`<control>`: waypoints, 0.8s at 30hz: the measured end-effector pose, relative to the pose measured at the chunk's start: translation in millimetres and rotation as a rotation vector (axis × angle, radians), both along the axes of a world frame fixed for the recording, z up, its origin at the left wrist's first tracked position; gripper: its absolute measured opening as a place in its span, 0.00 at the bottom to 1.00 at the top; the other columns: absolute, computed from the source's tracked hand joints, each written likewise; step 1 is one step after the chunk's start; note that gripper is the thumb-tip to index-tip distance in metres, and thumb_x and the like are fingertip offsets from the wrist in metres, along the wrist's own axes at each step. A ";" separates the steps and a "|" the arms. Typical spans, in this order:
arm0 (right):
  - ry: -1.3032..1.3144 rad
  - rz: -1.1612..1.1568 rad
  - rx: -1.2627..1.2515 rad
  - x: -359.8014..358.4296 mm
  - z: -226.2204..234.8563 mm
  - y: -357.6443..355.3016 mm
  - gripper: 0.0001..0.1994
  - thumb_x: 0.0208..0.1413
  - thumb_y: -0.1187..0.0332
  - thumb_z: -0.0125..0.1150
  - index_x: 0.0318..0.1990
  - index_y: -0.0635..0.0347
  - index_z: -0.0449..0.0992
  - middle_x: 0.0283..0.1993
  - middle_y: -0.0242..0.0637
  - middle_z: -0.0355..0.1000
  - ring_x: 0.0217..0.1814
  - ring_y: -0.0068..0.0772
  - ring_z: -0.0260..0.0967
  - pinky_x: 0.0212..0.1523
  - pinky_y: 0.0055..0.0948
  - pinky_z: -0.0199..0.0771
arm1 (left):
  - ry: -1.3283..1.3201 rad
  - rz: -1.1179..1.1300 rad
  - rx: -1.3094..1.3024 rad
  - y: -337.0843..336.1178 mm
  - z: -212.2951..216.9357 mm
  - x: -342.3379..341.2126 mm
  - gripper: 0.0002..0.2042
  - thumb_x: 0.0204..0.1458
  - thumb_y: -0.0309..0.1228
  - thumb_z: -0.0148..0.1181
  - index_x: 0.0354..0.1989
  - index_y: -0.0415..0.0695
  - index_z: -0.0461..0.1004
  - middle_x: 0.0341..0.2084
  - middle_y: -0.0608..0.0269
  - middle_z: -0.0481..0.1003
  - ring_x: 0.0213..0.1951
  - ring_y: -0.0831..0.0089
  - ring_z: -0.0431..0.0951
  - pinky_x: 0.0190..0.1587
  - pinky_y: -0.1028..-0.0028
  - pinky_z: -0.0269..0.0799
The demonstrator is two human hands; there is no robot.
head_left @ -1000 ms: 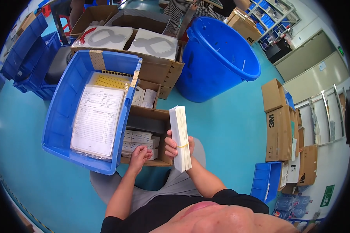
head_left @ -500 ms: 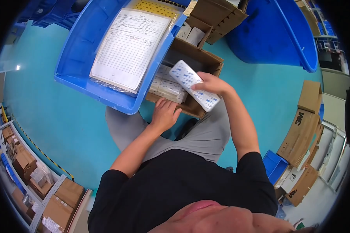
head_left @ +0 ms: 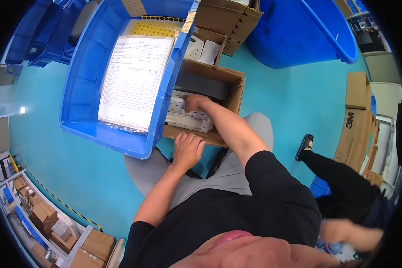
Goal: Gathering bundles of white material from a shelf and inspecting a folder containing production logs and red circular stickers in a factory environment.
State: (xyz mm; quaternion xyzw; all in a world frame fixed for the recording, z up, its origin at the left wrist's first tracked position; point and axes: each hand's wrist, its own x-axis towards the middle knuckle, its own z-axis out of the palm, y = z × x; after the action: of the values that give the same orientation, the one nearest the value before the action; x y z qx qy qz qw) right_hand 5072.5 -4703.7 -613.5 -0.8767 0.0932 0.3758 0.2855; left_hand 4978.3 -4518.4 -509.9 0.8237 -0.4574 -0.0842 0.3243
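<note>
An opened cardboard box (head_left: 236, 96) stands between my knees, partly beneath the blue bin's right side. White packets with small blue marks (head_left: 193, 121) lie inside it, beside a dark grey panel or piece (head_left: 205, 85). My right hand (head_left: 196, 103) reaches down onto the packets with its fingers curled in. Whether it grips one is hidden. My left hand (head_left: 187, 152) rests at the box's near wall, fingers bent over the top edge and the thumb close beside them.
The blue plastic bin (head_left: 134, 145) at left holds a printed form (head_left: 131, 85) over a yellow sheet. Behind stand a smaller box of white packets (head_left: 208, 52) and a large blue tub (head_left: 299, 40). At right, another person's leg (head_left: 337, 174) and blurred hand (head_left: 350, 234) show near stacked cartons (head_left: 353, 134).
My right hand has moved left and down into the box; the long white packet it held above the box is no longer seen raised. Another person has come into view at right.
</note>
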 end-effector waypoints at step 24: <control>0.007 -0.132 -0.186 -26.1 -5.9 15.7 0.33 0.45 0.64 0.54 0.60 0.65 0.53 0.62 0.56 0.53 0.64 0.52 0.53 0.58 0.48 0.59 | -0.074 0.017 -0.001 -2.0 1.0 -2.6 0.05 0.47 0.34 0.57 0.25 0.48 0.71 0.24 0.65 0.69 0.33 0.65 0.68 0.44 0.65 0.59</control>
State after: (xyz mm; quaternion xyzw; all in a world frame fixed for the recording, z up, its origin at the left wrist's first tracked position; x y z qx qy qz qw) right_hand 5046.3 -4688.0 -619.5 -0.8900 0.1862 0.3491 0.2266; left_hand 4975.6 -4520.4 -508.8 0.8300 -0.4621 -0.0505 0.3083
